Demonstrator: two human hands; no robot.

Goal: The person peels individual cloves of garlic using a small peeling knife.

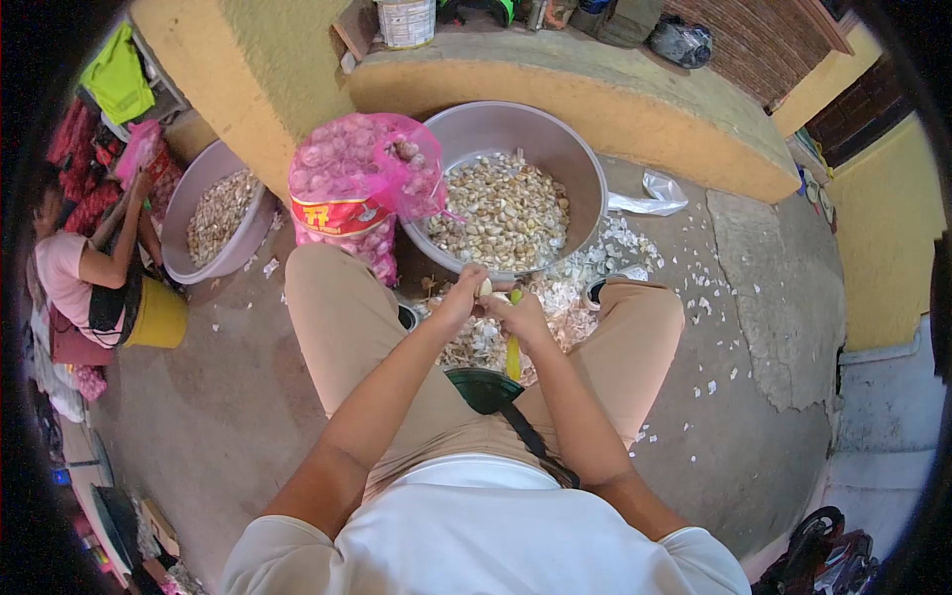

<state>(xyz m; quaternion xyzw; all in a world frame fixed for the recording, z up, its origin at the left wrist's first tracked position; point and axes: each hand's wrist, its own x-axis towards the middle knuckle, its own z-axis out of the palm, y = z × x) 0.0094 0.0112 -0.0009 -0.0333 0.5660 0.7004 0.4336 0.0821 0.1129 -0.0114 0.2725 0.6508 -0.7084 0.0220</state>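
My left hand (459, 304) pinches a pale garlic clove (485, 288) between thumb and fingers, above a heap of garlic skins (471, 347). Close beside it, my right hand (523, 317) is closed around a slim yellow-green knife (513, 359); its blade cannot be made out. Just beyond both hands stands a wide grey tub (592, 164) holding many garlic cloves (506, 213). To its left, a pink mesh bag (337, 159) full of garlic bulbs leans against the tub.
At left, another person (84, 263) sits by a yellow bucket (159, 312) and a second tub of cloves (177, 223). A white plastic bag (654, 193) and scattered skins lie on the concrete floor right of the big tub. A low yellow ledge (555, 84) runs behind.
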